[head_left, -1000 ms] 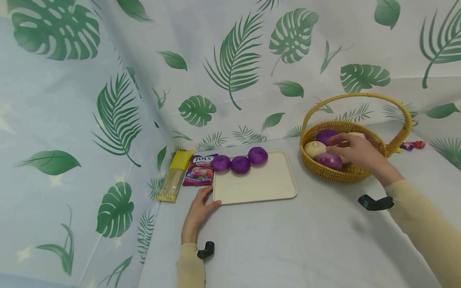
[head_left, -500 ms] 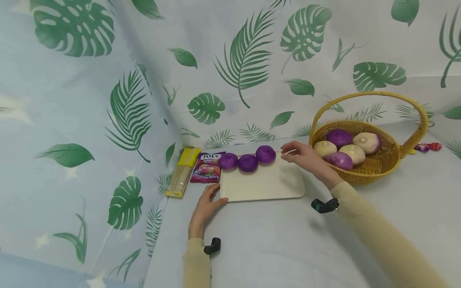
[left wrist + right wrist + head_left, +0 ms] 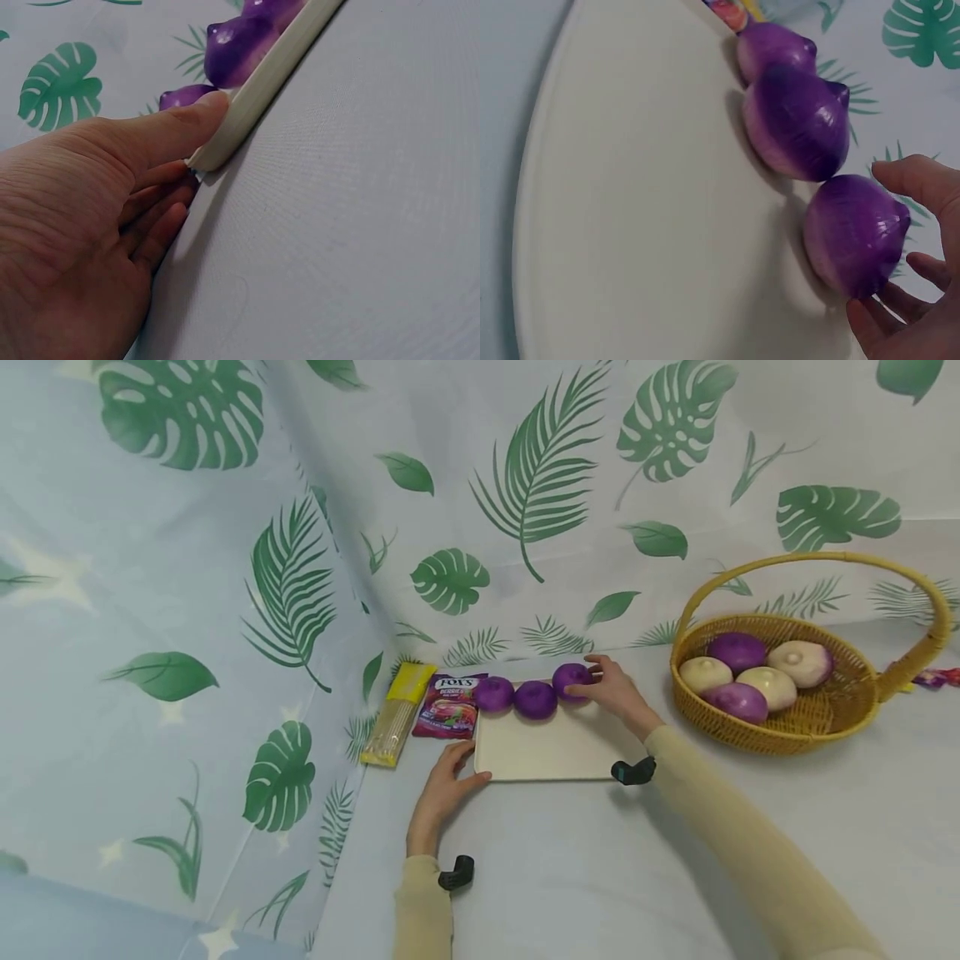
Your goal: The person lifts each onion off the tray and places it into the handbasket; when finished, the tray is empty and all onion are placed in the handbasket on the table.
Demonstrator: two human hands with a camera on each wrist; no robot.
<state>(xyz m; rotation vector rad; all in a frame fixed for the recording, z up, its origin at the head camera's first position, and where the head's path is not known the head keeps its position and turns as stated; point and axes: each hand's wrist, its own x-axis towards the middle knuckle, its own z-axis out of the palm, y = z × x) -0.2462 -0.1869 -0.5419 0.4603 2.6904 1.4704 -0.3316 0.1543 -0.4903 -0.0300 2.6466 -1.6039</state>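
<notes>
A cream rectangular tray (image 3: 543, 750) lies on the white cloth, with three purple onions along its far edge: a left onion (image 3: 494, 695), a middle onion (image 3: 536, 701) and a right onion (image 3: 568, 680). My left hand (image 3: 444, 791) holds the tray's near left corner; in the left wrist view the thumb (image 3: 202, 120) lies against the rim and the other fingers are around the corner. Spread around the right onion is my right hand (image 3: 617, 692). The right wrist view shows its fingertips right at the onion's side, with the thumb (image 3: 904, 176) standing slightly off it.
Right of the tray stands a wicker basket (image 3: 813, 727) with a tall handle, holding several purple and whitish onions. A Fox's Berries candy bag (image 3: 446, 710) and a yellow pack of noodle-like sticks (image 3: 397, 714) lie left. Small wrapped sweets (image 3: 930, 677) lie behind the basket.
My right hand has moved left from the basket to the right onion on the tray. The left hand stays at the tray's corner. The head view has shifted, moving things rightward in frame.
</notes>
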